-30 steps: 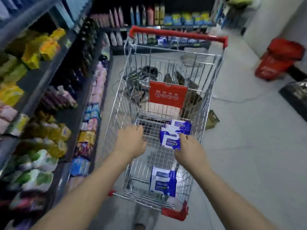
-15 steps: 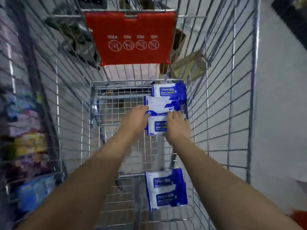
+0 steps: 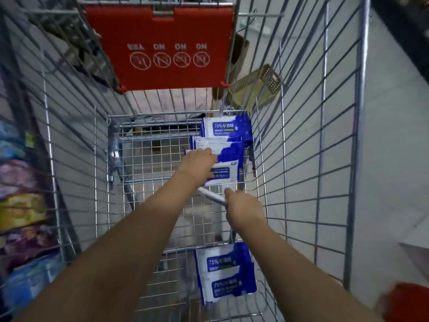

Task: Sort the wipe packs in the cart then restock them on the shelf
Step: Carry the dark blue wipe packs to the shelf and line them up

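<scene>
Both arms are down inside the wire cart (image 3: 320, 140), working the far right corner of its floor. The left hand (image 3: 197, 165) lies on top of the pile of wipe packs (image 3: 222, 145), fingertips on a white-and-blue pack. From behind the knuckles I cannot tell whether it grips or only presses. The right hand (image 3: 243, 206) has its fingers curled round the held pack (image 3: 211, 195), which is seen edge-on, tilted and lifted off the mesh just in front of the pile.

Against the cart's end wall the far pack (image 3: 226, 129) leans face up, its label showing "75%". The labelled pack (image 3: 224, 175) is nearest the hands, partly under the left wrist. Well apart from them, at the near end along the right wall, the near stack (image 3: 226, 273) lies flat, two blue-and-white packs overlapping.

Up top the red flap (image 3: 162, 43) of the child seat hangs with its four white symbols. Blurred shelf goods (image 3: 21, 205) show through the left wires, and pale floor (image 3: 394, 159) through the right.
</scene>
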The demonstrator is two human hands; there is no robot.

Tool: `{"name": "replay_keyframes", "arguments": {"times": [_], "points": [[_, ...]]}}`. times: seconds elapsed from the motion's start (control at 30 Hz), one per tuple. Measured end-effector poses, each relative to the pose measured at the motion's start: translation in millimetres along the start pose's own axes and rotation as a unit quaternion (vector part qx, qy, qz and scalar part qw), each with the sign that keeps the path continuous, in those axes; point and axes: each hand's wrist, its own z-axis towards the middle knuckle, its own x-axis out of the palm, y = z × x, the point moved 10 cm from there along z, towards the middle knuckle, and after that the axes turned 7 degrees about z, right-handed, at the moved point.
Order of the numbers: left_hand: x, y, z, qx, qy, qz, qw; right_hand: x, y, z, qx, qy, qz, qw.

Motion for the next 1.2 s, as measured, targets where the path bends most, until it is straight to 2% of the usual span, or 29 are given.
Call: {"name": "replay_keyframes", "arguments": {"times": [0.1,0.2,0.27,0.37,0.43,0.5,0.63,0.7,0.8,0.97,1.0,1.03,1.2], "points": [[-8,1,-13,-0.037,0.036,-0.079,0.996,-10,-1,-19,0.017,-0.004,0.042,0.999],[-45,14,-46,-0.09,-0.025,-0.199,0.976,-38,-5,-41,0.022,-0.025,0.1,0.994],[-72,36,-80,-0.145,-0.078,-0.28,0.946,-66,-3,-56,-0.001,-0.05,0.17,0.984],[-116,67,-146,-0.196,-0.162,-0.442,0.86,-116,15,-84,-0.064,-0.067,0.242,0.966],[-154,77,-203,-0.222,-0.242,-0.511,0.794,-151,37,-109,-0.112,-0.071,0.287,0.949],[-188,78,-266,-0.248,-0.309,-0.548,0.737,-182,61,-141,-0.161,-0.065,0.345,0.923],[-247,58,-402,-0.295,-0.435,-0.546,0.652,-230,120,-229,-0.263,-0.025,0.425,0.866],[-273,40,-468,-0.294,-0.498,-0.561,0.592,-244,156,-284,-0.329,0.02,0.461,0.824],[-297,4,-561,-0.305,-0.561,-0.574,0.512,-247,211,-372,-0.401,0.134,0.497,0.758],[-301,-58,-725,-0.336,-0.66,-0.541,0.398,-224,281,-516,-0.481,0.274,0.454,0.698],[-299,-72,-756,-0.338,-0.68,-0.526,0.383,-217,293,-541,-0.495,0.296,0.442,0.687],[-299,-86,-785,-0.347,-0.694,-0.501,0.383,-207,305,-565,-0.509,0.317,0.423,0.679],[-284,-149,-926,-0.483,-0.662,-0.364,0.443,-153,352,-665,-0.557,0.395,0.32,0.657]]}}
